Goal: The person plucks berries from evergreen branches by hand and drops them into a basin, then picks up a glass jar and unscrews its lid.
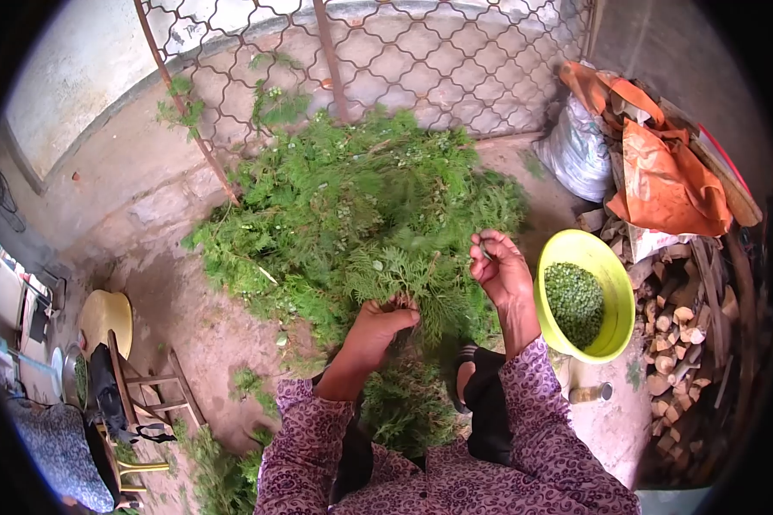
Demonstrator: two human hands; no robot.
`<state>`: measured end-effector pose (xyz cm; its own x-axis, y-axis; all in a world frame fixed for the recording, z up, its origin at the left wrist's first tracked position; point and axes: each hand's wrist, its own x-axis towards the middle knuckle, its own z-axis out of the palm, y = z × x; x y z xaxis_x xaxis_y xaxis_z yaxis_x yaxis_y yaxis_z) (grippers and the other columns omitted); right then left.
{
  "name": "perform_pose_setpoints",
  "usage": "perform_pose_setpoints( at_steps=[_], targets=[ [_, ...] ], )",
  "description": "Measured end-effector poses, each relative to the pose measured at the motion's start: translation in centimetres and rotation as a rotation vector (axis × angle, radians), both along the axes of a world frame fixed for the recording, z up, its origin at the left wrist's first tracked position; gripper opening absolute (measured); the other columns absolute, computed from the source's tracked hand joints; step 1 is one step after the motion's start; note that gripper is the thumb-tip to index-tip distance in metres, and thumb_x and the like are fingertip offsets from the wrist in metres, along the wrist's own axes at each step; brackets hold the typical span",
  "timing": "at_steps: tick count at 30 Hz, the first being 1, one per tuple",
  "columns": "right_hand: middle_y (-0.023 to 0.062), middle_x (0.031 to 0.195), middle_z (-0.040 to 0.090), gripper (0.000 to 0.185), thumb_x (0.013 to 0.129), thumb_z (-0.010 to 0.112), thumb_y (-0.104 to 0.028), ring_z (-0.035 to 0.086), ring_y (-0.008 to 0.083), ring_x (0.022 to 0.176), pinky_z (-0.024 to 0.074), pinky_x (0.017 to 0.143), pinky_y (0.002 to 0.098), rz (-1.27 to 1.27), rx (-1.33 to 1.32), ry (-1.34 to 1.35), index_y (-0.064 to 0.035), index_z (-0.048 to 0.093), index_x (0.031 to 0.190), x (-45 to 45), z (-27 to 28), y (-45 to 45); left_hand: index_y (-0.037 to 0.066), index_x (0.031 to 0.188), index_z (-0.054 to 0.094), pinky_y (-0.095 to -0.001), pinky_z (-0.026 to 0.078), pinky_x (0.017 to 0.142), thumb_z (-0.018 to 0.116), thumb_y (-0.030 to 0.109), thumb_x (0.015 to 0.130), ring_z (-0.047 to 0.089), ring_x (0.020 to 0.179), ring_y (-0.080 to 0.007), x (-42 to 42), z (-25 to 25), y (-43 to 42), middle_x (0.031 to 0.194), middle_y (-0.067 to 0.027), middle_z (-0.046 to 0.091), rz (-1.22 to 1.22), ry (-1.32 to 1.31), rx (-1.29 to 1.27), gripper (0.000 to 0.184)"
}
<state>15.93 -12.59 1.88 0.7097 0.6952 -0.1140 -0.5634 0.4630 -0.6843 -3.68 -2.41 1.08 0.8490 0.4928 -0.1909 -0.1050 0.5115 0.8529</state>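
The left hand is closed around the stems of a feathery green sprig, thumb and fingers pinched together at its lower end. The sprig fans out just above the fingers, over a broad, loose heap of leafy green branches spread on the bare ground in front of the person. The right hand is raised to the right of the sprig, palm partly turned up, its fingers curled in narrowly on a small greenish piece; I can't make out its exact shape.

Near the right wrist stands a round, yellow-green plastic basin, with a layer of small green pieces inside. A small, clear cylindrical container lies on its side just below it. Beyond the heap is a rusty metal lattice. Over on the right, a white woven sack sits beside crumpled orange sacking, and cut firewood is stacked below. On the left I see a brown wooden chair frame, a pale yellow rounded object and another person in blue patterned cloth.
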Motion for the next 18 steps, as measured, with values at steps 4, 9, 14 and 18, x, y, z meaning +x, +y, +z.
perform_pose_setpoints(
  at_steps=[4, 9, 14, 18],
  targets=[
    [0.0067, 0.077, 0.062, 0.008, 0.078, 0.057, -0.002, 0.058, 0.0126, 0.056, 0.0421, 0.044, 0.0209, 0.154, -0.066, -0.043, -0.0043, 0.056, 0.086, -1.7, 0.4, 0.4, 0.003, 0.072, 0.060, -0.0222, 0.039, 0.052, 0.059, 0.005, 0.074, 0.050, 0.058, -0.0043, 0.2, -0.6, 0.3, 0.065, 0.0029, 0.056, 0.103, 0.052, 0.263, 0.004],
    [0.0017, 0.072, 0.060, 0.018, 0.077, 0.065, -0.015, 0.052, 0.0068, 0.052, 0.0388, 0.043, 0.0183, 0.368, -0.201, -0.335, -0.0055, 0.058, 0.090, -4.4, -0.4, 0.9, -0.001, 0.069, 0.058, -0.0237, 0.040, 0.051, 0.057, 0.002, 0.073, 0.050, 0.056, -0.0075, 1.1, -3.2, 0.8, 0.058, -0.0011, 0.054, 0.289, 0.140, 0.817, 0.004],
    [-0.0049, 0.068, 0.054, 0.023, 0.076, 0.067, -0.023, 0.048, 0.0031, 0.054, 0.0369, 0.046, 0.0171, 0.487, -0.389, -0.541, -0.0071, 0.058, 0.089, -6.6, 0.4, 1.2, 0.004, 0.070, 0.057, -0.0354, 0.043, 0.049, 0.056, 0.004, 0.066, 0.054, 0.053, -0.0298, 0.9, -3.2, 1.1, 0.064, -0.0149, 0.056, 0.385, 0.114, 1.208, 0.004],
    [-0.0044, 0.066, 0.054, 0.024, 0.076, 0.066, -0.026, 0.048, 0.0036, 0.055, 0.0373, 0.047, 0.0173, 0.499, -0.319, -0.556, -0.0069, 0.058, 0.089, -7.3, 0.1, 1.0, 0.006, 0.073, 0.058, -0.0384, 0.045, 0.054, 0.058, 0.009, 0.066, 0.056, 0.057, -0.0312, 0.5, -3.4, 1.6, 0.063, -0.0120, 0.057, 0.322, 0.397, 1.581, 0.008]
  ],
)
